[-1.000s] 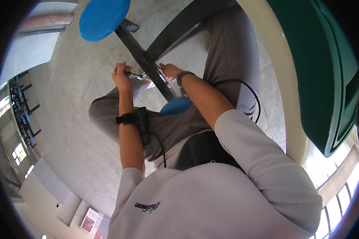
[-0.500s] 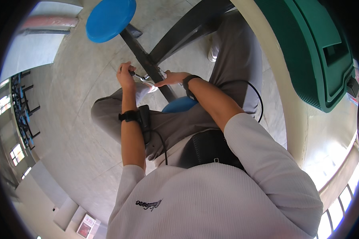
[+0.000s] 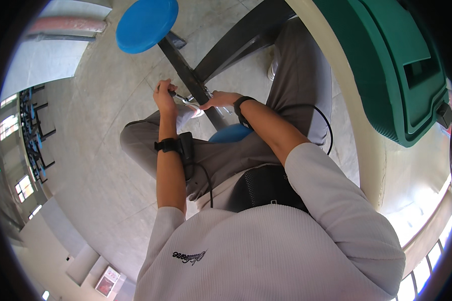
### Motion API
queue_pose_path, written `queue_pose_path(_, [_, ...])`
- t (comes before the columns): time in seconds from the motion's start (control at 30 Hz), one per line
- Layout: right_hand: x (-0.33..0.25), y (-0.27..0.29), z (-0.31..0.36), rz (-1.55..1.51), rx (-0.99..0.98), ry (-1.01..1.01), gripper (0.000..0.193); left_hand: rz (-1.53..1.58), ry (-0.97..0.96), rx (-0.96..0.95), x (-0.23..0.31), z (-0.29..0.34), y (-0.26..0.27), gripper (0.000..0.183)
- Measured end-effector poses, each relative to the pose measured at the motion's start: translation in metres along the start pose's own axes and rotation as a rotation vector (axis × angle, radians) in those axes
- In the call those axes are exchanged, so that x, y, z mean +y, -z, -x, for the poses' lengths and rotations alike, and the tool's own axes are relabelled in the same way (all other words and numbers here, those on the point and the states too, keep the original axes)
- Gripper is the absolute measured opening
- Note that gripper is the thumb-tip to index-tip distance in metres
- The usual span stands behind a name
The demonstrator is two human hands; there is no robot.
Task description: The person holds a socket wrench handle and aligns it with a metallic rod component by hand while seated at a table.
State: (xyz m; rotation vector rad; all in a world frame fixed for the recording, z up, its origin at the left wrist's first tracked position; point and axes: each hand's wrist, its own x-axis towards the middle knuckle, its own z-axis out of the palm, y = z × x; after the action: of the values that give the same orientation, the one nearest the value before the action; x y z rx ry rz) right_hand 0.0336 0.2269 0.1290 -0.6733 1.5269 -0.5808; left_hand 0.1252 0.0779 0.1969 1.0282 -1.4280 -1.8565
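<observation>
Head | left hand (image 3: pixel 164 96) grips metal tool (image 3: pixel 182 97) | right hand (image 3: pixel 220 100) on dark bar (image 3: pixel 192 83)

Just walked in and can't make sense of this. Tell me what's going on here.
A person sits on a blue stool seat and works with both hands on the dark metal bar that carries a second blue stool seat. The left hand grips a small metal tool at the bar. The right hand rests against the bar beside it.

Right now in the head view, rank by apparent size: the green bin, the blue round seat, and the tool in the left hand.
1. Green bin
2. Blue round seat
3. Tool in the left hand

The bin sits nearer the camera, so true sizes are unsure.
</observation>
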Motion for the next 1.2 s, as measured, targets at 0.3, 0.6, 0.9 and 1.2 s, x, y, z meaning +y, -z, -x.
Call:
queue_pose_path(0.3, [-0.011, 0.003, 0.018, 0.031, -0.009, -0.01, 0.097, -0.002, 0.007, 0.0, 0.001, 0.0, 0.002, 0.02])
queue_pose_path(0.6, [-0.005, -0.002, 0.015, -0.041, 0.021, -0.035, 0.098, 0.005, 0.005, -0.01, -0.001, -0.003, 0.003, 0.017])
queue_pose_path(0.9, [-0.012, 0.0, 0.027, -0.051, 0.021, -0.039, 0.095, 0.039, 0.0, -0.017, 0.001, -0.003, -0.001, 0.016])
queue_pose_path(1.2, [-0.02, -0.002, 0.033, 0.116, 0.04, -0.044, 0.094, 0.08, -0.002, -0.008, 0.001, -0.004, -0.002, 0.016])
